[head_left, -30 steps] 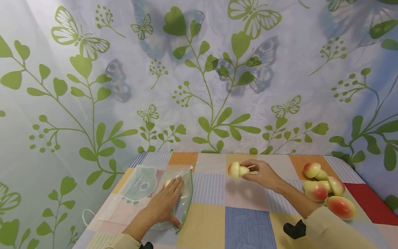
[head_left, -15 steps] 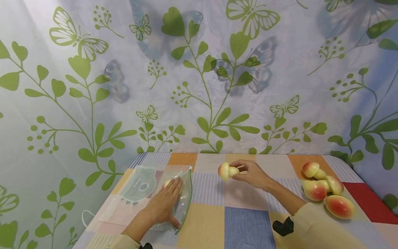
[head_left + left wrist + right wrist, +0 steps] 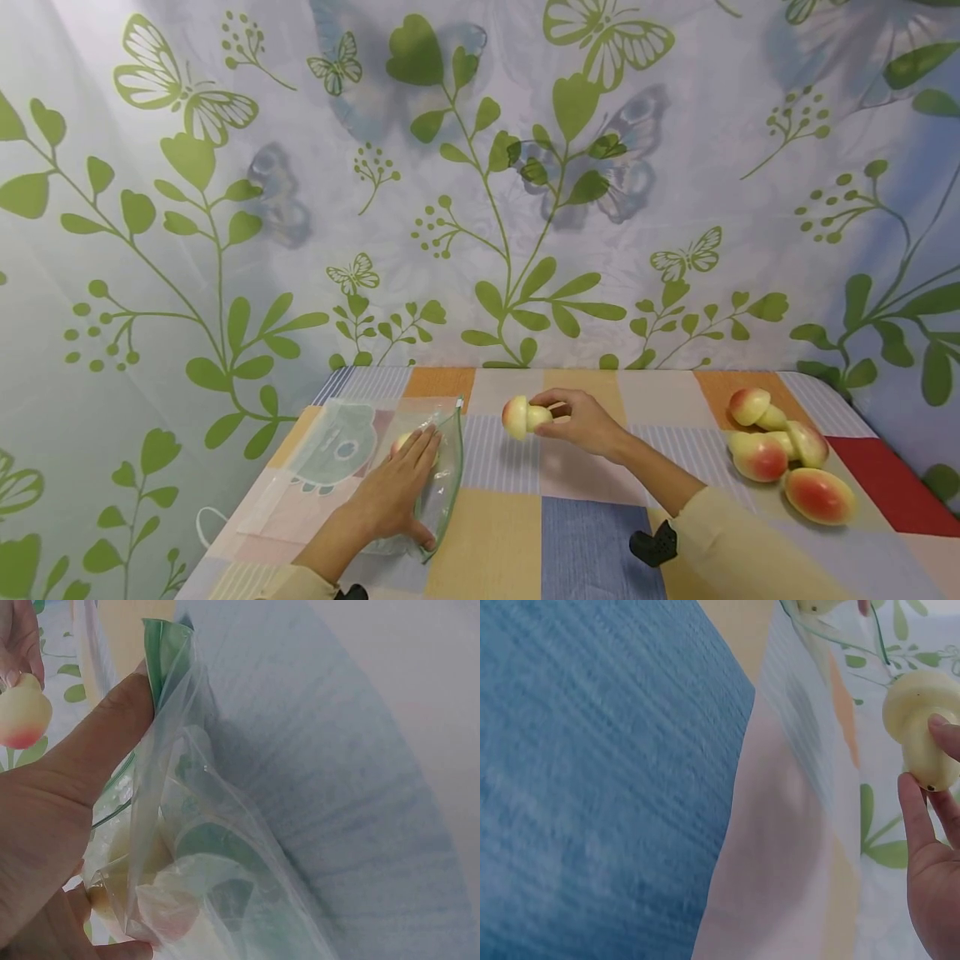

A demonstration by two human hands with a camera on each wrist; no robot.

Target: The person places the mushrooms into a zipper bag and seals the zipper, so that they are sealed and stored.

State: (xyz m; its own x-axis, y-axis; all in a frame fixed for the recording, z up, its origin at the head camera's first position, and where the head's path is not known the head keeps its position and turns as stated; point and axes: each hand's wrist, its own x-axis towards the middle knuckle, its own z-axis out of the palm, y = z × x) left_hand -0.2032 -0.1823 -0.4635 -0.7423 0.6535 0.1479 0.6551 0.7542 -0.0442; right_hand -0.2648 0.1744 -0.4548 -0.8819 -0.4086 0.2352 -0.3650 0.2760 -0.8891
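Note:
My right hand (image 3: 585, 425) pinches a yellow toy mushroom (image 3: 516, 418) with a reddish cap by its stem, above the table. The right wrist view shows thumb and fingertips on the mushroom (image 3: 922, 735). My left hand (image 3: 401, 483) lies with extended, spread fingers on a clear zip bag (image 3: 442, 492) with a green edge and a teal animal print. In the left wrist view, the thumb is against the green zip edge (image 3: 166, 656). Inside the bag, a yellow-and-red piece (image 3: 401, 443) is partly covered by that hand; its kind cannot be told.
Several yellow-and-red pieces lie at the table's right, including a mushroom (image 3: 756, 408) and an oval piece (image 3: 820, 497). A patchwork cloth (image 3: 495, 533) covers the table. Behind it hangs a leaf-and-butterfly curtain (image 3: 465, 233). A white loop (image 3: 210, 525) shows at the left edge.
My right hand has carried the mushroom steadily leftward, closer to the bag. The left hand and the bag have stayed in place.

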